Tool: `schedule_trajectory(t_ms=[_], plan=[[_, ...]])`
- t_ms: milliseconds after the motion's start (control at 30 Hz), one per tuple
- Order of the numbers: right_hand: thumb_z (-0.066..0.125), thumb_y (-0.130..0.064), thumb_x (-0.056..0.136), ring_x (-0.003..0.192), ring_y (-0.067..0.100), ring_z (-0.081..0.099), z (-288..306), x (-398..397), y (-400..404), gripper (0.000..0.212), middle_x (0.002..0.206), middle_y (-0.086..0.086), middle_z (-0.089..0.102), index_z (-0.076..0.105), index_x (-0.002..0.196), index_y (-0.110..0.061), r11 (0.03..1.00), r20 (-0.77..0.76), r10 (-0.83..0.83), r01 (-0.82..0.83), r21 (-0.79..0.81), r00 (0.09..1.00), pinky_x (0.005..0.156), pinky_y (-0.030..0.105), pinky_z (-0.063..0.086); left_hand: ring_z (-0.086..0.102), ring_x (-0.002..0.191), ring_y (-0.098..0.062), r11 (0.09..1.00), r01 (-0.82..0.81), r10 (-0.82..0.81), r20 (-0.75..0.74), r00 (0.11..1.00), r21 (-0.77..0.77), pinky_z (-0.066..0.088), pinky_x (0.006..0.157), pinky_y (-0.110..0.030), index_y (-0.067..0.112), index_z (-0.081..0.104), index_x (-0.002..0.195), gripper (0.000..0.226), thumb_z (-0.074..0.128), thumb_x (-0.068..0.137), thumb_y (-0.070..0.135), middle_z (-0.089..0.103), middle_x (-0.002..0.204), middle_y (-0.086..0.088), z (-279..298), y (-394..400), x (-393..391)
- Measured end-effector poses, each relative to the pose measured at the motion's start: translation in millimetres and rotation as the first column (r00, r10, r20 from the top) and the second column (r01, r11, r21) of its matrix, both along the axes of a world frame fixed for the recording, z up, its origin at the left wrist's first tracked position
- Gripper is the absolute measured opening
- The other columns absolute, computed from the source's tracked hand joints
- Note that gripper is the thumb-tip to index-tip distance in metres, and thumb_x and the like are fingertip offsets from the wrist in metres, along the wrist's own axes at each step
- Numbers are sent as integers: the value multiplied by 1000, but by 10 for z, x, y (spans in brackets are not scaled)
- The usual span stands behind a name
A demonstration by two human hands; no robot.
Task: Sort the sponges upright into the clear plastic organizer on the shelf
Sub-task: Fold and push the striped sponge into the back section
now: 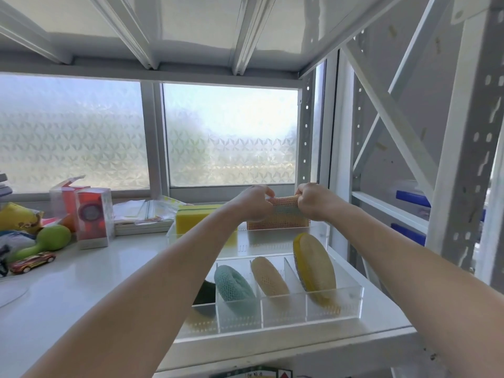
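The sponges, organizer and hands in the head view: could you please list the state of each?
Mesh sponge: upright at the organizer's back, gripped at both ends.
Left hand: shut on its left end.
Right hand: shut on its right end.
Teal sponge: leaning in a front compartment.
Tan sponge: leaning in the next compartment.
Large yellow sponge: leaning, rightmost compartment.
Yellow block sponge: standing, back left.
Clear organizer: partly filled.

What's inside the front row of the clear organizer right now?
The clear organizer holds, right to left, a yellow sponge, a tan mesh scrubber, a teal scrubber and a dark green one, partly hidden by the left forearm.
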State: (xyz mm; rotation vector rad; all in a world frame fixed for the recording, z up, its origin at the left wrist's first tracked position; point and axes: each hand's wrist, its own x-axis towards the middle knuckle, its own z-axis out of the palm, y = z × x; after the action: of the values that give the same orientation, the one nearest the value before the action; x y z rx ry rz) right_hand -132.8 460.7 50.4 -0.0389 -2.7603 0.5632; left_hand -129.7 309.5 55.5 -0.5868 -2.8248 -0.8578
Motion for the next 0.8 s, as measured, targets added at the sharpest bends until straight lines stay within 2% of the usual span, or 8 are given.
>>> schedule_trajectory(t_ms=[167,300,400,633,800], plan=[[36,-9,88,97,26,57,-4,8,-31,30,107,11,57,57,109,-8,999,13,11,-11,48,1000,88,41,51,49,122,-24,998,-29,29,-4,1000,-53,42,95,-30,13,48,134,46,41,89,11,49,139,-9,-1,61,-34],[36,-13,87,104,26,52,-73,-1,-47,34,114,12,52,56,115,-10,988,67,13,-23,154,998,90,39,46,40,129,-28,974,-87,78,-54,996,-210,37,106,-35,17,42,138,49,41,90,17,42,142,-11,-73,115,-113],[36,-18,89,113,27,47,-97,-17,-51,39,123,13,48,49,125,-12,974,92,-7,-14,227,996,93,38,41,31,132,-29,949,-120,98,-91,991,-291,31,108,-38,17,38,141,50,39,91,19,39,142,-12,-124,133,-166],[37,-22,93,126,28,44,-134,-43,-43,47,140,13,45,41,138,-11,963,77,-17,-4,270,997,104,37,37,34,130,-32,912,-155,113,-129,985,-379,33,107,-40,11,31,143,51,38,93,20,40,140,-15,-205,156,-219],[35,-23,94,127,27,43,-125,-57,-49,46,140,11,44,41,138,-13,965,96,-23,-3,264,995,101,35,35,35,130,-32,902,-159,129,-102,986,-401,34,107,-41,11,30,143,52,39,93,20,41,140,-15,-179,185,-214]])
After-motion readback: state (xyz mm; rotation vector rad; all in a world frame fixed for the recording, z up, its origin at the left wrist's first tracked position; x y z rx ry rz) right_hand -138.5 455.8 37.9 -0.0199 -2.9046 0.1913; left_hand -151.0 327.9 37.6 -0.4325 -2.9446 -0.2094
